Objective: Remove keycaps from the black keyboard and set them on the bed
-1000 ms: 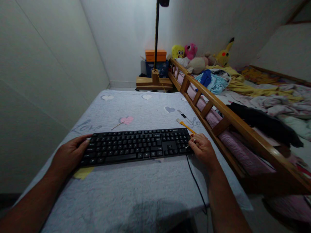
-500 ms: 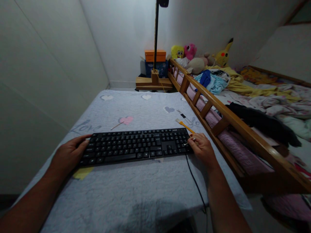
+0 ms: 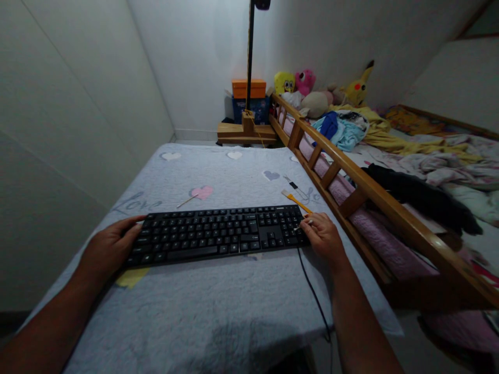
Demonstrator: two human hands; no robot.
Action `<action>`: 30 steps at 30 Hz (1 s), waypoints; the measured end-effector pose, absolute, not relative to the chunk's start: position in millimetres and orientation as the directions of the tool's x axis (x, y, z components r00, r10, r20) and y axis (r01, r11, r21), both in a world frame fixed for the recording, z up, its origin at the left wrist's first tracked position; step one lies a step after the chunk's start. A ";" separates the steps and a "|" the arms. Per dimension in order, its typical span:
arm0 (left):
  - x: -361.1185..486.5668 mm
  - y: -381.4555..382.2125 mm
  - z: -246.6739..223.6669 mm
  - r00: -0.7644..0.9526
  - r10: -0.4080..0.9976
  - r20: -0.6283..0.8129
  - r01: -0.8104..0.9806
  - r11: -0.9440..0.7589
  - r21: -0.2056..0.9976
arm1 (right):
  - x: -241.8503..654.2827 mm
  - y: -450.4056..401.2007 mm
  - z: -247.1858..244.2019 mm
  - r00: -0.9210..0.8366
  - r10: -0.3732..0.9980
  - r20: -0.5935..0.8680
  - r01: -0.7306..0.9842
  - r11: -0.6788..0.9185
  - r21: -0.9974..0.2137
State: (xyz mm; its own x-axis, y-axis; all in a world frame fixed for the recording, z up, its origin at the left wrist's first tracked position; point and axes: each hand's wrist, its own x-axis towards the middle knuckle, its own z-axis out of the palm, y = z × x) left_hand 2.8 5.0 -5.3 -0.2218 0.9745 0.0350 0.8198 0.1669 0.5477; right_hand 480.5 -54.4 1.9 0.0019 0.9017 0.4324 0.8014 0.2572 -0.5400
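A black keyboard (image 3: pixel 218 234) lies flat on the cloth-covered table, its cable (image 3: pixel 312 291) running off the near edge. My left hand (image 3: pixel 111 241) is closed round the keyboard's left end, thumb and fingers on its edge. At the number pad, my right hand (image 3: pixel 323 236) pinches a cotton swab (image 3: pixel 311 222) whose white tip is down among the keys. Another cotton swab (image 3: pixel 187 201) rests on the cloth behind the keyboard. Just beyond my right hand lies a brush (image 3: pixel 296 200) with a yellow handle, and past it a thin metal tool with a black middle (image 3: pixel 293 185).
Along the table's right side runs a wooden bed rail (image 3: pixel 351 176); clothes and plush toys lie on the bed behind it. At the far end, a wooden stand (image 3: pixel 245 132) bears a black pole, beside an orange box (image 3: pixel 249 88). A pale wall is on the left.
My right hand and the swab have shifted very slightly on the number pad. The left hand and the keyboard stay in place.
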 end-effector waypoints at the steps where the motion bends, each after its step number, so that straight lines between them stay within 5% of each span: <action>1: 2.3 5.1 -5.5 -0.221 0.975 0.037 0.821 0.166 0.547 | 480.7 -54.1 1.3 0.008 0.900 0.435 0.805 0.253 -0.537; 30: -0.5 6.9 -8.1 -0.221 0.975 0.017 0.822 0.177 0.541 | 491.5 -57.2 8.1 0.046 0.917 0.396 0.781 0.214 -0.587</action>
